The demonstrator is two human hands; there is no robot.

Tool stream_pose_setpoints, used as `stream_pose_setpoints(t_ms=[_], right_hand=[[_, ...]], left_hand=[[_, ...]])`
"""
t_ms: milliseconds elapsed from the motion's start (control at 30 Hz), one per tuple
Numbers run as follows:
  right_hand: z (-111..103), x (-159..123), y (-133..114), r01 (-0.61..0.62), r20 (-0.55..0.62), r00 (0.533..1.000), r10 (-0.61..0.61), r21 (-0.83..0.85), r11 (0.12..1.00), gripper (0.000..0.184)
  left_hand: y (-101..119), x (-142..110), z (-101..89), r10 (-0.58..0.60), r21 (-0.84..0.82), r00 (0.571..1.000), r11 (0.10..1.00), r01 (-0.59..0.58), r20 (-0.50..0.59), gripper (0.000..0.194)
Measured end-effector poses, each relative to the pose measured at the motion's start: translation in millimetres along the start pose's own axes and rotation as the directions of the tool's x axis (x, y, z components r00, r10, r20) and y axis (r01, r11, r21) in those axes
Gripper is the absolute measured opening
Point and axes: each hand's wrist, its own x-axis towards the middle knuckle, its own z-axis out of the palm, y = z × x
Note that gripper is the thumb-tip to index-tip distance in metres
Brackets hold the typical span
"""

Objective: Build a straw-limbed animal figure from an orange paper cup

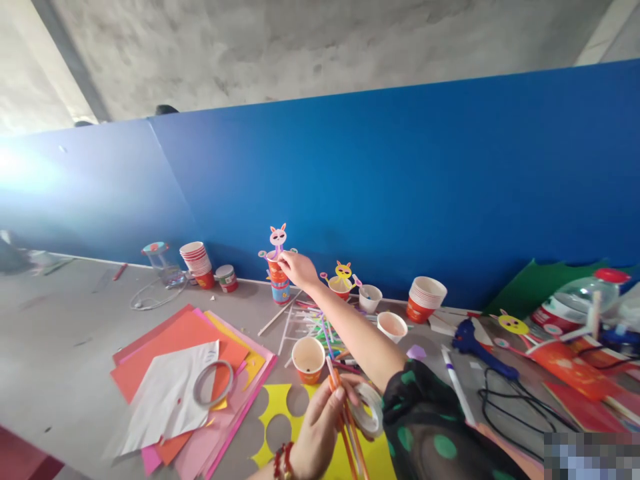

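My right hand reaches to the back of the table. Its fingers are closed at the rim of an orange paper cup, which stands on a blue cup. A pink rabbit-faced figure rises from the orange cup. Closer in, my left hand grips a bundle of thin straws, orange with paler ones. A roll of tape is right beside its fingers; whether the hand holds it too I cannot tell. In front of my left hand stands an open paper cup.
Coloured paper sheets lie left, with a grey ring of tape on top. Loose coloured straws spread mid-table. Cup stacks, a yellow rabbit cup, a blue glue gun and a bottle stand around. A blue partition closes the back.
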Motion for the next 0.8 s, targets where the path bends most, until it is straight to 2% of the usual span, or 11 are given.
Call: stream_pose_setpoints(t_ms=[233, 433, 600, 667, 800], right_hand=[[12.1, -4.0, 7.6, 0.02, 0.031, 0.999, -0.021, 0.02, 1.0, 0.028], [9.4, -9.5, 4.7, 0.014, -0.014, 1.0, -0.014, 0.047, 0.999, 0.028], [10.2, -30.9, 16.8, -0.151, -0.062, 0.986, 0.154, 0.057, 0.987, 0.03], [15.8, -40.9, 25.5, -0.223, -0.024, 0.974, 0.224, 0.057, 0.973, 0.03], [35.2, -51.9, 38.9, -0.315, 0.103, 0.946, 0.308, 0.066, 0.947, 0.031]], left_hand=[[1.2, 3.3, 2.2, 0.01, -0.091, 1.0, 0.996, -0.007, 0.027, 0.031], [3.1, 2.7, 3.9, 0.002, -0.092, 1.0, 0.996, 0.0, 0.025, 0.032], [4.9, 1.9, 4.0, -0.025, -0.066, 1.0, 0.998, 0.025, 0.009, 0.034], [4.9, 0.3, 1.2, -0.016, -0.018, 0.999, 1.0, 0.015, -0.047, 0.036], [8.1, -4.7, -5.2, 0.083, 0.074, 0.983, 0.995, -0.072, -0.164, 0.038]])
